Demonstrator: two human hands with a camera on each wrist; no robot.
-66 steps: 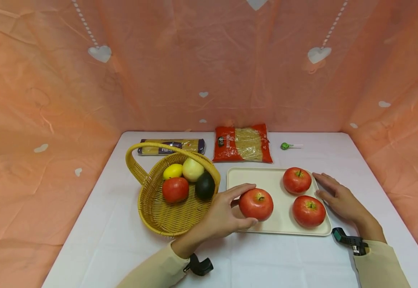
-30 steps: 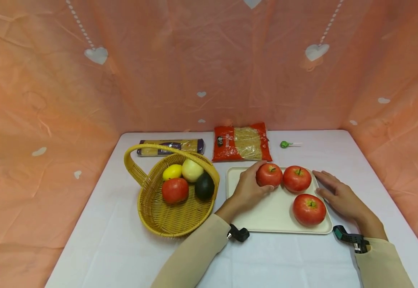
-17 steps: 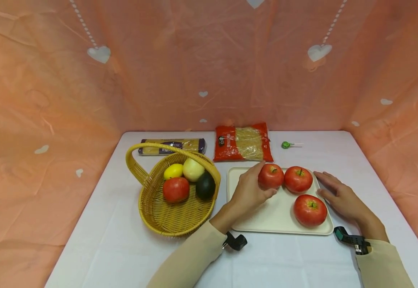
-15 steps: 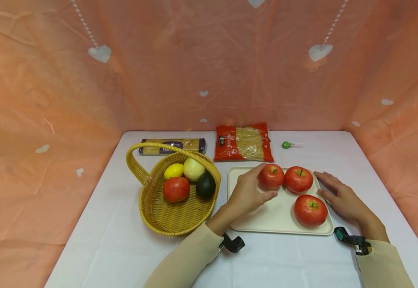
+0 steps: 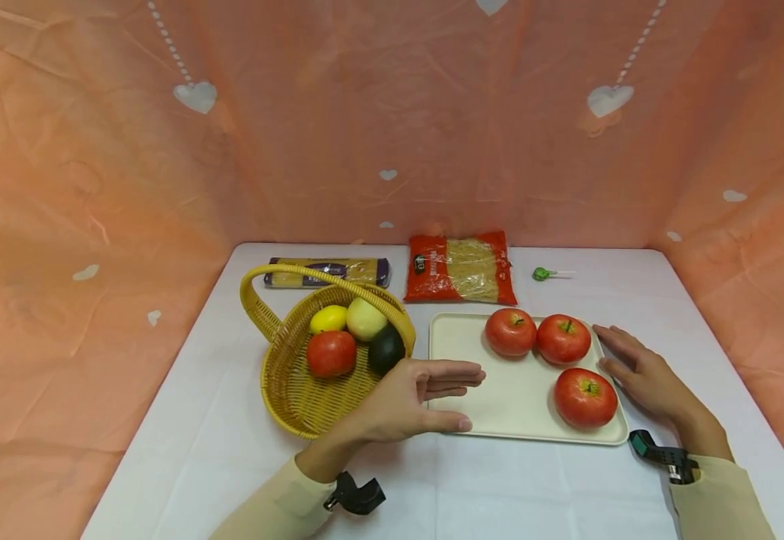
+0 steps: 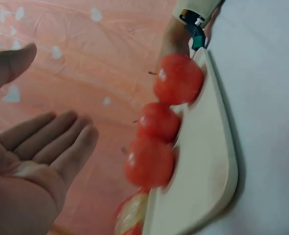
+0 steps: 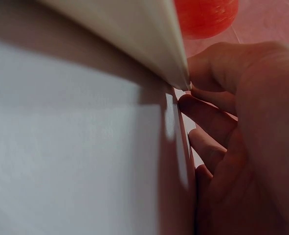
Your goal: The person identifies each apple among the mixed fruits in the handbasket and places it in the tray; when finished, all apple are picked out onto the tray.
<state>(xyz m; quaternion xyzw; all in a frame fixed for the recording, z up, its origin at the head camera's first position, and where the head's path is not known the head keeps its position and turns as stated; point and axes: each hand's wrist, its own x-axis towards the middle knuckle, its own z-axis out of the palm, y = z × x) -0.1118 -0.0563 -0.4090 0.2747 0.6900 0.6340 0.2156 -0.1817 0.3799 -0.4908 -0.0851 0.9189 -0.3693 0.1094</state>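
In the head view the left hand [image 5: 412, 405] hovers between the basket [image 5: 317, 405] and the tray [image 5: 500, 409], straight fingers pointing traywards and holding nothing; the round red fruit [image 5: 331, 354] in the basket lies to its left and slightly farther out, well away from the right hand [image 5: 651, 386]. The left wrist view shows a bare palm, with three red apples [image 6: 178, 81] on the tray beyond the fingertips. In the right wrist view, loosely bent fingers rest by the tray's edge, gripping nothing visible.
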